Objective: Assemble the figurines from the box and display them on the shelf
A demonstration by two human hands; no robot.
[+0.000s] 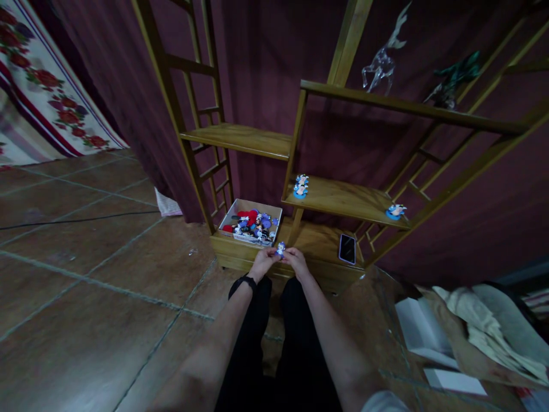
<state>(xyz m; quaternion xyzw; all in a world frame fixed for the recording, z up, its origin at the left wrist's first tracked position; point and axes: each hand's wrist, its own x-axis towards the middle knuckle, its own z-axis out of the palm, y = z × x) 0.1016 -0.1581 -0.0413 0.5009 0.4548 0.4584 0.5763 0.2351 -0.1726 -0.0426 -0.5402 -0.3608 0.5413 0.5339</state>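
A small white and purple figurine [281, 248] is held between my two hands, in front of the lowest shelf. My left hand [263, 262] pinches it from the left, and my right hand [295, 259] grips it from the right. Just beyond my left hand, an open cardboard box [227, 222] holds a jumble of red, purple, white and dark small pieces. On the middle shelf [343, 197], blue-based figurines [301, 187] stand at the left end. Another blue-based figurine [395, 212] stands at that shelf's right end.
A phone [347, 249] lies on the bottom shelf to the right. Up on the top shelf are a clear glass deer [383, 60] and a dark green ornament [457, 77]. White boxes [422, 329] and cloth [480, 320] lie on the floor at right. A black cable [81, 220] crosses the tiles.
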